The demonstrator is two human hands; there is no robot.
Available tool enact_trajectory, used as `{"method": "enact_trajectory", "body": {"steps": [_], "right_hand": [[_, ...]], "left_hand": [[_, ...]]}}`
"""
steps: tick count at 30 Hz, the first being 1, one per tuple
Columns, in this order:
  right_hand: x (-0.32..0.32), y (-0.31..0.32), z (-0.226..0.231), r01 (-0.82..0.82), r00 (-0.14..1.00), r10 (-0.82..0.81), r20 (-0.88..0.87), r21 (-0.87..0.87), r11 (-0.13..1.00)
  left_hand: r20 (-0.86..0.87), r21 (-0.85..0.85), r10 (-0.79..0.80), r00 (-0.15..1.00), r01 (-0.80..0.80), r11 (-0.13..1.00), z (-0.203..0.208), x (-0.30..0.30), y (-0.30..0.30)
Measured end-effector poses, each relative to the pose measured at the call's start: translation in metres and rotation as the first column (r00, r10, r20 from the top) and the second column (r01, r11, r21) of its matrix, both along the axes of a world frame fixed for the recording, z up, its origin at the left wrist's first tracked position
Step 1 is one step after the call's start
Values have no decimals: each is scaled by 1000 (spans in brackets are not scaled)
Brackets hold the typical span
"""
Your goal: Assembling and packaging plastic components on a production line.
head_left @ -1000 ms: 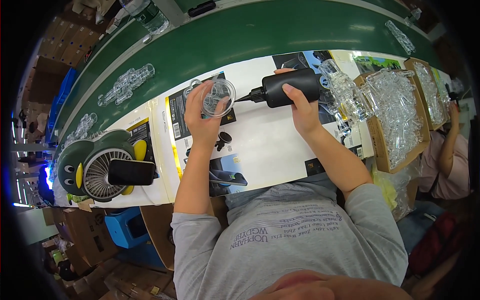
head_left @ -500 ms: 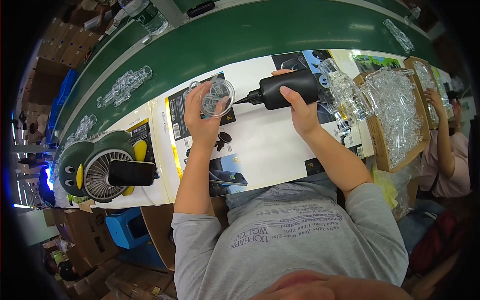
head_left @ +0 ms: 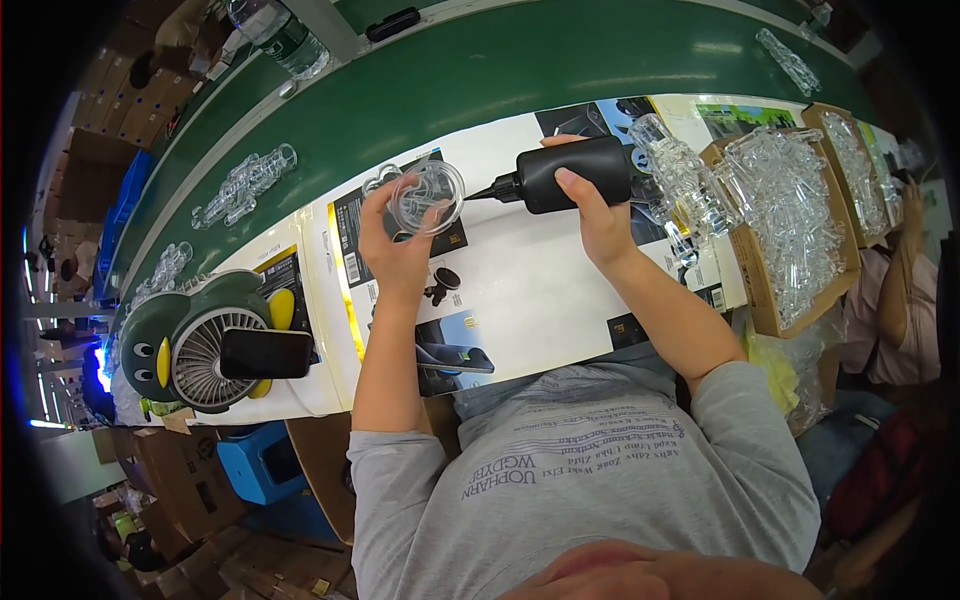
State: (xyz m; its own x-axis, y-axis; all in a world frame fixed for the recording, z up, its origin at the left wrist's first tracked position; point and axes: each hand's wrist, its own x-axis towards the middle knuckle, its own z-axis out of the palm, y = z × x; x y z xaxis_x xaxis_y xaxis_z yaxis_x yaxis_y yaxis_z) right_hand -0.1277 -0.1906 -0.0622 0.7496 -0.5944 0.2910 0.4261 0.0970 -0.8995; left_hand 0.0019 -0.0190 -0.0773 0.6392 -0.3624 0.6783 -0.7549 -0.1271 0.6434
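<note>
My left hand (head_left: 393, 240) is closed around a clear round plastic piece (head_left: 428, 198), its circular rim turned up toward me. In my right hand (head_left: 600, 215) lies a black squeeze bottle (head_left: 575, 175), held on its side with the thumb on the near face. The bottle's thin tapered nozzle (head_left: 482, 194) points left and reaches the right edge of the clear piece's rim; whether it touches cannot be made out. Fingers partly hide the clear piece's lower part. Several clear plastic parts (head_left: 685, 180) lie just right of the bottle.
A cardboard box (head_left: 765, 290) full of clear parts stands on the right, near another person's arm (head_left: 905, 270). To the left are a penguin-shaped fan (head_left: 190, 345), a black phone (head_left: 265, 354) and more clear parts (head_left: 245, 185). A water bottle (head_left: 280, 38) stands at the far left.
Both hands stay nearly in place; the black bottle and the clear piece shift only slightly left. The other person's arm at the right has moved back from the box.
</note>
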Motion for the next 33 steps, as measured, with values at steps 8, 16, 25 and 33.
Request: {"method": "enact_trajectory", "body": {"steps": [8,16,25,33], "right_hand": [[0,-4,-5,18,1000,-18,-5,8,1000],[2,-6,-7,25,1000,-25,2,15,1000],[1,-8,-3,3,1000,-4,16,70,998],[4,-8,-5,14,1000,-18,24,159,987]], "left_hand": [[47,16,-20,999,20,1000,3,5,2],[5,13,-46,999,46,999,11,4,6],[-93,8,-132,987,133,991,9,9,11],[-185,4,-200,962,204,979,12,8,14]]}}
